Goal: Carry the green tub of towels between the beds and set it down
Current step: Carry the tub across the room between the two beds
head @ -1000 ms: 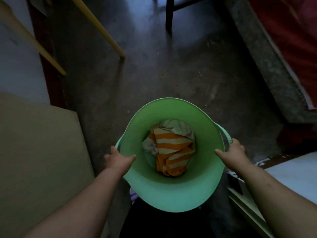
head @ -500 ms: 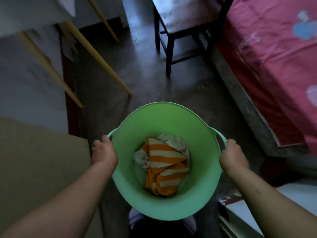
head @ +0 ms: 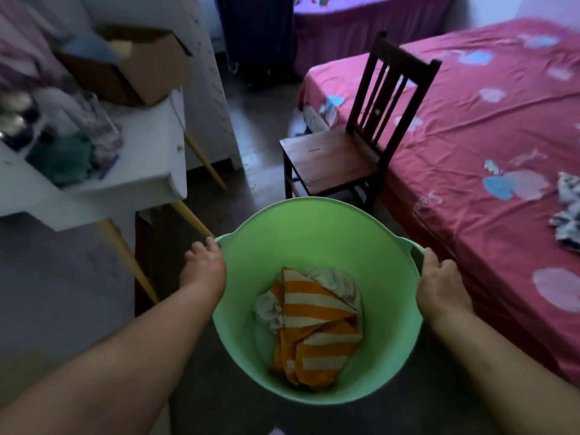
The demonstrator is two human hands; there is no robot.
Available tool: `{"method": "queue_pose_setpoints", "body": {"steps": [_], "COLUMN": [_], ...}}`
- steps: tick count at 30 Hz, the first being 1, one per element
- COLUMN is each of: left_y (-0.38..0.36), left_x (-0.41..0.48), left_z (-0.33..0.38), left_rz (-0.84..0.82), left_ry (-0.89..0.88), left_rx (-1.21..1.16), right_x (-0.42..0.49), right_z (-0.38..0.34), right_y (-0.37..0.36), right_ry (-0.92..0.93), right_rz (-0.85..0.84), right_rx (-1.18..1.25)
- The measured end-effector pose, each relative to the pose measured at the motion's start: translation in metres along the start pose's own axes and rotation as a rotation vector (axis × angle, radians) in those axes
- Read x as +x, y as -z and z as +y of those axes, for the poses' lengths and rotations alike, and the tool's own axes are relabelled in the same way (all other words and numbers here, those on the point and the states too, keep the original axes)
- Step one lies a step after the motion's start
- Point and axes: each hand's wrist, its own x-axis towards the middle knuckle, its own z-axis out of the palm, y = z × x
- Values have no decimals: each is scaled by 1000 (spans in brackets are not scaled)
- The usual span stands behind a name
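Observation:
I hold a round green tub (head: 310,233) in front of me, lifted above the dark floor. An orange-and-white striped towel (head: 317,328) lies crumpled in its bottom with a pale cloth on top. My left hand (head: 204,268) grips the tub's left handle. My right hand (head: 439,287) grips the right handle at the rim. Both forearms reach in from the lower corners.
A dark wooden chair (head: 345,152) stands just beyond the tub, against a bed with a pink sheet (head: 489,136) on the right. A cluttered white table (head: 141,171) with slanted wooden legs and a cardboard box (head: 131,67) fills the left. A floor strip (head: 251,146) runs ahead between them.
The view has tilted up from the floor to the room ahead; chair, bed and table top have come into sight. Both hands keep their grip on the tub handles.

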Motion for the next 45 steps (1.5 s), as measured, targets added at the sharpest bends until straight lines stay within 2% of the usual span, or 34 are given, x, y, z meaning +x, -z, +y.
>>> {"method": "queue_pose_setpoints", "body": {"steps": [6,13,23,38,45], "left_y": [68,148,223,292,321], "left_x": [98,208,379,639,744], "left_z": [17,44,62,114,150], "left_rz": [67,136,166,190,170], "left_ry": [-58,-10,21,-62,-30], "left_rx": [28,66,105,187,185], "right_x": [68,191,354,569,682], "right_z": [-46,-99,-197,-312,-352], "right_y": [39,80,123,142,156], "right_ry": [-68,3,45,-47,-7], "right_rz": [81,159,214,242,210], "right_rx": [20,76,92,113,89]}}
